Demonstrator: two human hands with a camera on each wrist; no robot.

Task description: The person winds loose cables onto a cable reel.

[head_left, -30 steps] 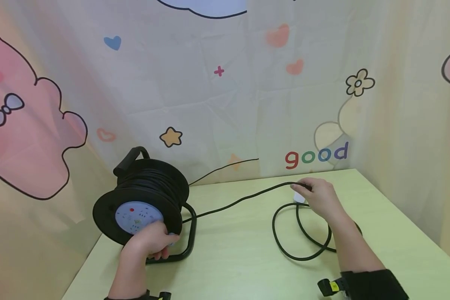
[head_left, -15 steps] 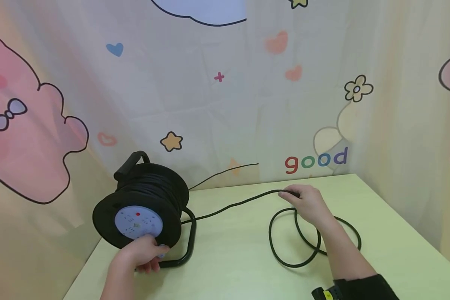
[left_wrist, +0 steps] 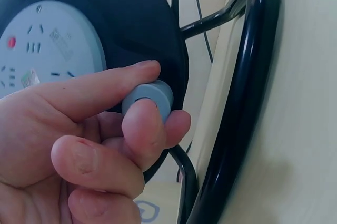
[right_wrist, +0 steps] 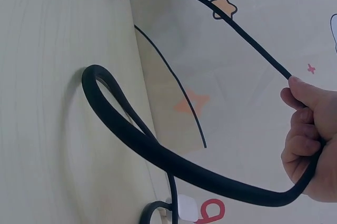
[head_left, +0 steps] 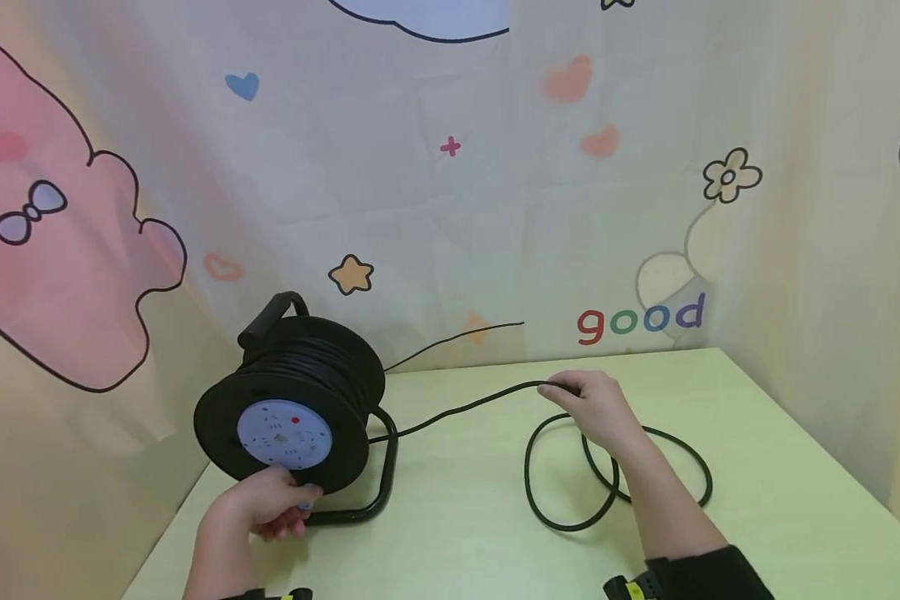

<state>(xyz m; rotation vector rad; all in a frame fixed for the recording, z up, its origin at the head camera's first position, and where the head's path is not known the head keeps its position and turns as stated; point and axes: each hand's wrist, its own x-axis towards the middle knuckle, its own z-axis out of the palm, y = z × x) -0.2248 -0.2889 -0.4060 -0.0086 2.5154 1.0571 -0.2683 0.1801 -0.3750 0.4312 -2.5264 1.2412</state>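
A black cable reel (head_left: 311, 358) with a pale socket panel (head_left: 285, 433) stands at the left of the table. My left hand (head_left: 258, 500) is at the lower edge of its front disc. In the left wrist view its thumb and fingers pinch a grey crank knob (left_wrist: 150, 97) on that disc. My right hand (head_left: 596, 408) grips the black cable (head_left: 472, 406), which runs taut-looking from the reel up to the fingers. Below that hand, the rest of the cable lies in loose loops on the table. A white plug (right_wrist: 187, 208) shows low in the right wrist view.
The reel's black tube stand (head_left: 388, 475) rests on the pale green table (head_left: 457, 517). Behind the table hangs a printed curtain (head_left: 390, 167) with hearts, a star and the word "good". The thin line on the curtain is part of its print.
The left hand has moved down and left with the knob, and the socket panel has turned clockwise. My right hand has moved left toward the reel with the cable, its loops shifting left too.
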